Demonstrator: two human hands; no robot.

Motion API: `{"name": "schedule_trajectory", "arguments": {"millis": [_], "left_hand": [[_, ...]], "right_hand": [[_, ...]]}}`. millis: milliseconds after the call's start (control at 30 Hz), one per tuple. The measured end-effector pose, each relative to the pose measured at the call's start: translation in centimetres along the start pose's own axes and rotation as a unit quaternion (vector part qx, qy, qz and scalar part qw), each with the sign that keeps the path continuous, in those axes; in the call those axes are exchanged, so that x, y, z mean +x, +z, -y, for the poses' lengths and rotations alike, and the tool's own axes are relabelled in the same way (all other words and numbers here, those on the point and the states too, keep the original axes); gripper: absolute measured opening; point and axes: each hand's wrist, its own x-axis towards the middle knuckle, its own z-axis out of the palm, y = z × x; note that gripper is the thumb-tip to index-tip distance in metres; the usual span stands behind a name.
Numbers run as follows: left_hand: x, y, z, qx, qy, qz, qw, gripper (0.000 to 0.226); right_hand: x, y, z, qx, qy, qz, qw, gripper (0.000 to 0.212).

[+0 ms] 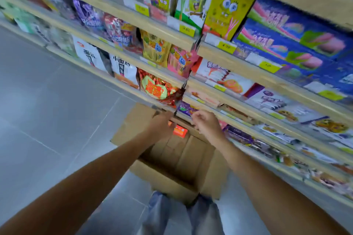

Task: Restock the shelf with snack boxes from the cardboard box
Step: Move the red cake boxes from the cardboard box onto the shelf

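Observation:
An open cardboard box (193, 160) stands on the floor at my feet, against the bottom of the shelf (238, 70). Its visible inside is mostly bare brown card. At its far end lies an orange snack box (180, 131). My left hand (159, 127) reaches down over that far end, its fingers closed around the left side of the orange box. My right hand (207, 123) hovers just right of it by the box's far rim and the lowest shelf edge, fingers curled with nothing visible in them.
The shelf rises on the right in several tiers packed with snack boxes and bags, with yellow price tags (187, 29) on the edges. Purple packs (188, 109) sit just beyond my right hand. Grey tiled floor (47, 110) spreads to the left. My legs (183, 215) stand behind the box.

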Motion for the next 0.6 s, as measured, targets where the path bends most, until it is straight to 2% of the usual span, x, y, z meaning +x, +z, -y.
{"name": "schedule_trajectory", "arguments": {"millis": [133, 233, 367, 433, 600], "left_hand": [[3.5, 6.3, 5.5, 0.138, -0.022, 0.037, 0.989, 0.048], [6.2, 10.7, 9.0, 0.22, -0.001, 0.065, 0.973, 0.055], [10.9, 15.8, 12.8, 0.236, 0.018, 0.082, 0.968, 0.058], [13.7, 18.6, 14.6, 0.237, 0.015, 0.085, 0.968, 0.061], [20.4, 24.0, 18.2, 0.249, 0.009, 0.076, 0.966, 0.073]], "right_hand": [[3.8, 4.3, -7.4, 0.005, 0.07, 0.029, 0.997, 0.022], [6.9, 7.2, -12.9, 0.022, 0.12, 0.039, 0.992, 0.023], [11.7, 10.5, -19.6, 0.024, 0.152, 0.045, 0.987, 0.007], [14.3, 12.4, -22.8, 0.022, 0.159, 0.041, 0.986, 0.007], [20.0, 16.2, -29.3, -0.033, 0.13, 0.04, 0.99, 0.037]]}}
